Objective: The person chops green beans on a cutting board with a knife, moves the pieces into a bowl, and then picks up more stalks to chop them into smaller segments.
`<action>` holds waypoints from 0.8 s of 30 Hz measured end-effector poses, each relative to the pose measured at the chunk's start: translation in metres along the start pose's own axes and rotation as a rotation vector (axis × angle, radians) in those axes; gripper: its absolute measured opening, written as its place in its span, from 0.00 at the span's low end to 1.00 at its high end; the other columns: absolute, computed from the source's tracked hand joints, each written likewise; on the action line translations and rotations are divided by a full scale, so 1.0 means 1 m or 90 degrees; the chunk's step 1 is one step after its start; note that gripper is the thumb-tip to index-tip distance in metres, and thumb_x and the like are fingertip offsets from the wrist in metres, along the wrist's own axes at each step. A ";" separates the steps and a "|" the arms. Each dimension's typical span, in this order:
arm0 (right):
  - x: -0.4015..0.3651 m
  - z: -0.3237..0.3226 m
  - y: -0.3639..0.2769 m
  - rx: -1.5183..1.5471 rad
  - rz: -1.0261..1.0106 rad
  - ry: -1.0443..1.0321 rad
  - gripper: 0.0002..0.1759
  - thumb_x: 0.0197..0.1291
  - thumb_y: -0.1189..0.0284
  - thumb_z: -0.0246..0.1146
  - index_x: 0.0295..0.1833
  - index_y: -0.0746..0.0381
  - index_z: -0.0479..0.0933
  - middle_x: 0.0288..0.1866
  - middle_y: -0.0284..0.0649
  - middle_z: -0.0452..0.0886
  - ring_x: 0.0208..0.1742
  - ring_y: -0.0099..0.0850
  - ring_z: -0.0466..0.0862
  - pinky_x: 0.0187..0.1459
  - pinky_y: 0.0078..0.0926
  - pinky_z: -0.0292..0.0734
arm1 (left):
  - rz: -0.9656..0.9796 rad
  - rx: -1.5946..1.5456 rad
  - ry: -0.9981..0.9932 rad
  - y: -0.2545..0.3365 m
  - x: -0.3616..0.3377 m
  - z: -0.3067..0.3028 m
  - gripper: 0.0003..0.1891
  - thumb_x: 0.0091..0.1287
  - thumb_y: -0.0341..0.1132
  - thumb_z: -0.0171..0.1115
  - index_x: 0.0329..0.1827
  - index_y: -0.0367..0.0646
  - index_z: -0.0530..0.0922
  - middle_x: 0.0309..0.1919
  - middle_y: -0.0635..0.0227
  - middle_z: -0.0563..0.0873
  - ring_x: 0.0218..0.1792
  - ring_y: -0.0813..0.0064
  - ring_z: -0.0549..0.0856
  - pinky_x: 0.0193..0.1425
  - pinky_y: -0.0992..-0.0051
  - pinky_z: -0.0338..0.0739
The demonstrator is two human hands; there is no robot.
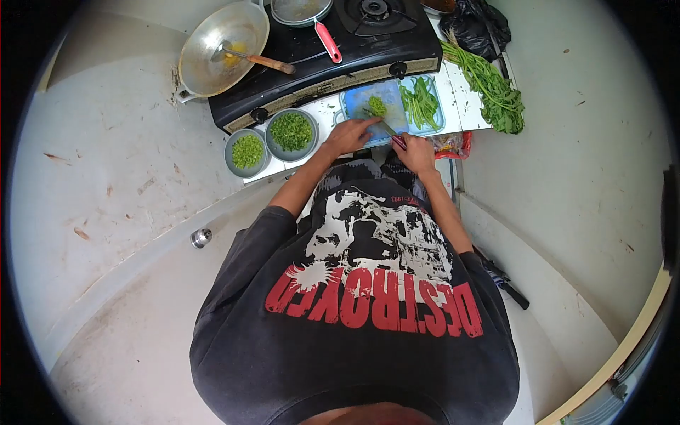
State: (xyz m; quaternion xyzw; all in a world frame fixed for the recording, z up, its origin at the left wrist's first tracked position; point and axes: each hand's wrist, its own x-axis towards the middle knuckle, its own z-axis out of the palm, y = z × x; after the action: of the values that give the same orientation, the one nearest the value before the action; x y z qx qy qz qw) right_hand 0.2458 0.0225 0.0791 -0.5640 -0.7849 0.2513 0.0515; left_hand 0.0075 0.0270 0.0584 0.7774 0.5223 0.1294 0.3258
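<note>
My right hand (416, 154) is closed around the dark reddish handle of a knife (387, 129). Its blade points up and left over a blue cutting board (389, 92). My left hand (350, 136) reaches in from the left with its fingers stretched out, the fingertips at the blade. Just beyond them lies a small heap of chopped greens (377, 106). Leafy green stalks (421, 104) rest to the right of the heap, on a light blue tray (440, 117). Whether the left fingertips press on the blade is too small to tell.
Two grey bowls of chopped greens stand left: a lighter-filled bowl (230, 157) and a darker-filled bowl (312, 147). Behind is a black gas stove (312, 78) with a wok (190, 67), a wood-handled ladle (273, 64) and a red-handled pan (327, 42). A leafy bunch (499, 99) lies right, near a black bag (478, 28).
</note>
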 end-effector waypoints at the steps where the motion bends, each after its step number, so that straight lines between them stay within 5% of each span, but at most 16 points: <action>1: -0.001 -0.003 -0.001 0.002 0.003 -0.006 0.17 0.63 0.57 0.65 0.39 0.62 0.81 0.31 0.53 0.86 0.35 0.51 0.87 0.37 0.49 0.82 | -0.005 0.017 0.006 -0.009 0.004 0.001 0.30 0.65 0.34 0.64 0.73 0.58 0.71 0.43 0.53 0.87 0.42 0.50 0.87 0.47 0.55 0.82; 5: -0.004 -0.008 0.000 0.017 0.029 -0.002 0.18 0.64 0.56 0.65 0.38 0.63 0.81 0.32 0.54 0.86 0.35 0.51 0.87 0.38 0.49 0.81 | -0.051 0.039 0.050 -0.032 0.018 -0.005 0.29 0.64 0.31 0.62 0.71 0.51 0.72 0.44 0.52 0.87 0.43 0.53 0.88 0.49 0.58 0.83; 9: -0.011 -0.008 0.006 0.061 0.068 0.031 0.20 0.64 0.55 0.65 0.38 0.63 0.82 0.32 0.55 0.85 0.36 0.53 0.86 0.39 0.49 0.80 | -0.043 -0.162 0.129 -0.037 0.030 -0.016 0.29 0.62 0.22 0.62 0.69 0.47 0.73 0.43 0.57 0.87 0.39 0.62 0.88 0.46 0.68 0.83; 16: -0.033 0.010 0.034 0.289 0.193 0.132 0.24 0.65 0.51 0.65 0.39 0.65 0.84 0.26 0.54 0.82 0.31 0.52 0.85 0.34 0.45 0.76 | 0.030 -0.167 0.172 -0.003 0.050 -0.002 0.19 0.65 0.25 0.62 0.60 0.43 0.81 0.45 0.57 0.85 0.41 0.62 0.87 0.48 0.68 0.82; 20: -0.040 0.021 0.066 0.342 0.248 0.176 0.25 0.66 0.52 0.66 0.39 0.67 0.84 0.21 0.43 0.82 0.22 0.32 0.81 0.29 0.33 0.74 | 0.044 -0.167 0.107 0.014 0.083 0.019 0.16 0.64 0.30 0.65 0.55 0.42 0.83 0.44 0.55 0.86 0.44 0.57 0.87 0.50 0.62 0.82; 24: -0.044 -0.001 0.080 0.394 0.337 0.183 0.26 0.66 0.51 0.65 0.36 0.67 0.83 0.19 0.38 0.78 0.21 0.24 0.78 0.27 0.30 0.71 | -0.022 -0.182 0.042 0.031 0.122 0.042 0.18 0.62 0.34 0.67 0.56 0.42 0.83 0.45 0.53 0.87 0.44 0.55 0.88 0.51 0.62 0.82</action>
State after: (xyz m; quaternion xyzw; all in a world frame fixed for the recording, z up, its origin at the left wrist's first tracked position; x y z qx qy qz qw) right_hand 0.3304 0.0019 0.0525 -0.7334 -0.4855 0.3981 0.2606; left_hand 0.1041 0.1130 0.0297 0.7093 0.5221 0.2225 0.4180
